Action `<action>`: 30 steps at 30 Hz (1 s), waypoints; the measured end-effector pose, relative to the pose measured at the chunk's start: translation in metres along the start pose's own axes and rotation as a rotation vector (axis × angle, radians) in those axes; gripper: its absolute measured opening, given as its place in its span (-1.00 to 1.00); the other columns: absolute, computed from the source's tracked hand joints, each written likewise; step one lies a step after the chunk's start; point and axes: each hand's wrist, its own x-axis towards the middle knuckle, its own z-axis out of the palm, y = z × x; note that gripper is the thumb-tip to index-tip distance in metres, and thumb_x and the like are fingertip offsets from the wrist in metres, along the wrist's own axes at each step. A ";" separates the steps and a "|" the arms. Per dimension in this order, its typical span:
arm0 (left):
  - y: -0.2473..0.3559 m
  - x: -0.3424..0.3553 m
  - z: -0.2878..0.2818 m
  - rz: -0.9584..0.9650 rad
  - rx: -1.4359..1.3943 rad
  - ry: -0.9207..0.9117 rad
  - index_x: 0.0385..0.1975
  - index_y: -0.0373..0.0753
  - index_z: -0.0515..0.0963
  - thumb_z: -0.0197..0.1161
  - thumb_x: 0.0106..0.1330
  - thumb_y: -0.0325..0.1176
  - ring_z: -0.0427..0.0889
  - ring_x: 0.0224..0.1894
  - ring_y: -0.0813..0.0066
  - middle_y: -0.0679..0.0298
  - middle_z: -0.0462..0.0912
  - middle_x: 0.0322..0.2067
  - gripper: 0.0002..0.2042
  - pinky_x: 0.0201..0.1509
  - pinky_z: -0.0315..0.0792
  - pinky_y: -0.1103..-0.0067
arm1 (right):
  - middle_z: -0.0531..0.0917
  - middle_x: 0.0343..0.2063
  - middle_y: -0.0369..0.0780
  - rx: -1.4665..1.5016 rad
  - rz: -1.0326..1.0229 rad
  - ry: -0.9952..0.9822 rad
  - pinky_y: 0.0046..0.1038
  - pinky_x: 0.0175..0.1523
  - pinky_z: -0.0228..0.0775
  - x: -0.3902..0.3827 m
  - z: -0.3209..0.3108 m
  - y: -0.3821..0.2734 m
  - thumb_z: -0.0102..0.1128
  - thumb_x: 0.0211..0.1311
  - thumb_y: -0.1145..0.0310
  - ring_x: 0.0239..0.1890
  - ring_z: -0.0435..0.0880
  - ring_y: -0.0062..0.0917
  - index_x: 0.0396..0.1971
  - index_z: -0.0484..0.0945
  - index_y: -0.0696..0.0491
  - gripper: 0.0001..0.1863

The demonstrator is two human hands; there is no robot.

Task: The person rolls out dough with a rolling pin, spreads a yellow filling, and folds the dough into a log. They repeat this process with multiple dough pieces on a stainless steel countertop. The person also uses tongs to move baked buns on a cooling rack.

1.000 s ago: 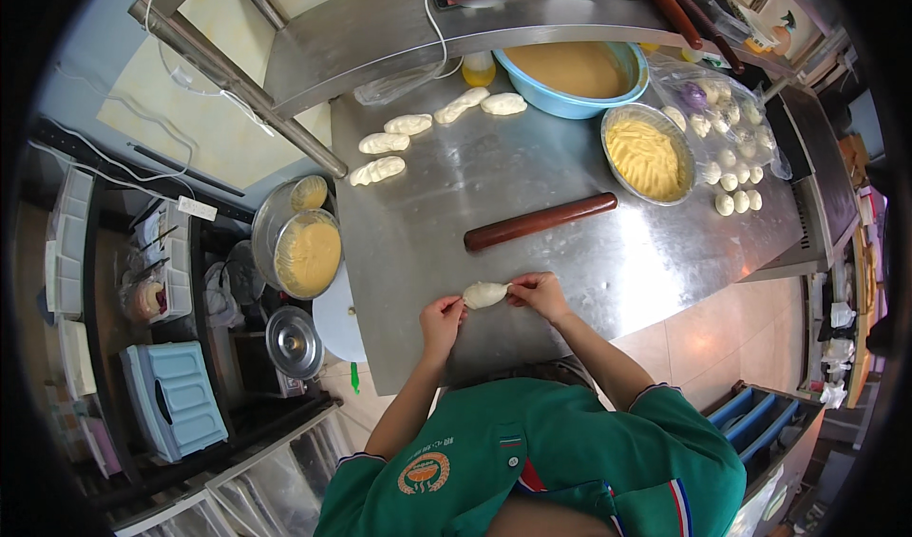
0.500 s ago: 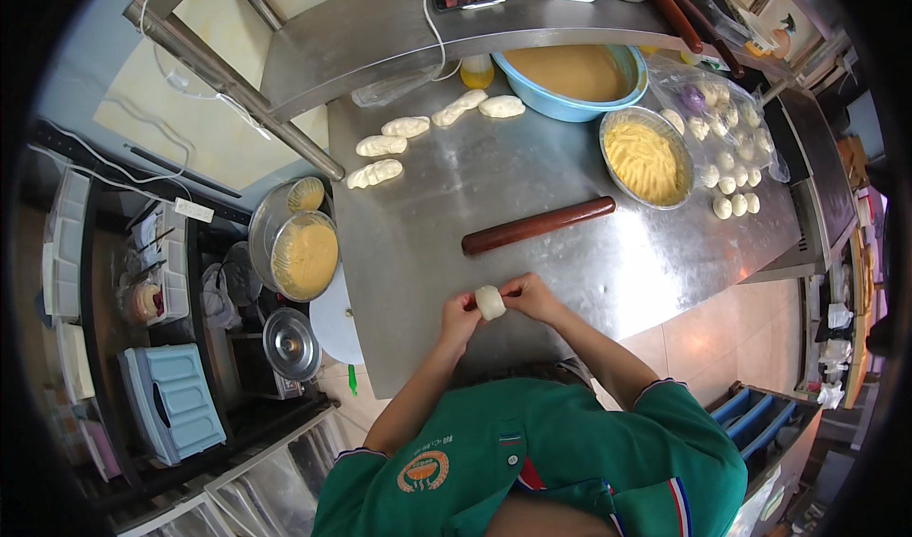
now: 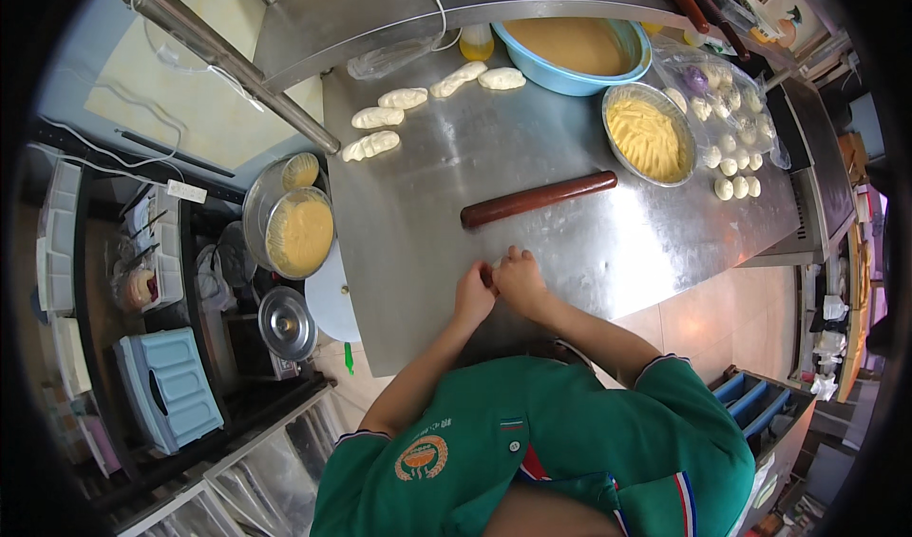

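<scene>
My left hand (image 3: 475,293) and my right hand (image 3: 522,282) meet near the front edge of the steel table (image 3: 404,233). Both are closed around a small piece of white dough (image 3: 497,263); the fingers hide almost all of it. Just beyond them lies a dark red-brown rolling pin (image 3: 539,201), touched by neither hand. Several long shaped dough pieces (image 3: 378,118) rest at the far left of the table. At the far right are several small round dough balls (image 3: 739,188), some under a clear plastic sheet (image 3: 774,147).
A light blue basin (image 3: 570,84) of tan mixture and a metal bowl with yellow filling (image 3: 646,140) stand at the back. A steel shelf (image 3: 380,38) overhangs the far edge. Left of the table are a bowl of yellow mixture (image 3: 302,235) and a metal lid (image 3: 288,323).
My hands have closed over the dough, which was plainly visible between the fingertips before. The right hand has moved slightly left and up against the left. The view has shifted a little.
</scene>
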 end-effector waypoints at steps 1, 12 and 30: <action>0.002 0.001 0.000 -0.020 0.082 -0.023 -0.25 -0.26 0.51 0.41 0.10 -0.46 0.65 -0.34 0.28 0.16 0.63 -0.38 -0.74 -0.23 0.51 0.42 | 0.75 -0.29 -0.29 0.009 -0.009 0.043 -0.28 0.07 0.42 -0.004 -0.002 0.004 0.31 0.05 0.28 -0.01 0.63 -0.34 -0.38 0.74 -0.05 -0.86; 0.019 0.024 0.005 0.225 0.344 0.066 -0.18 -0.21 0.52 0.42 0.01 -0.41 0.56 -0.12 -0.04 0.08 0.58 -0.21 -0.65 -0.04 0.48 0.24 | 0.59 -0.17 -0.34 0.147 0.105 0.397 -0.33 0.00 0.37 -0.013 0.008 0.007 0.33 -0.09 0.27 -0.06 0.53 -0.40 -0.43 0.73 -0.17 -0.85; 0.017 0.035 0.014 0.264 0.415 -0.046 -0.29 -0.22 0.52 0.20 0.06 -0.60 0.49 -0.11 -0.01 0.08 0.50 -0.22 -0.79 -0.03 0.47 0.23 | 0.76 -0.31 -0.15 1.371 0.450 0.297 -0.48 -0.22 0.56 -0.053 0.067 0.042 0.23 0.33 0.41 -0.31 0.75 -0.52 -0.12 0.69 0.15 -0.80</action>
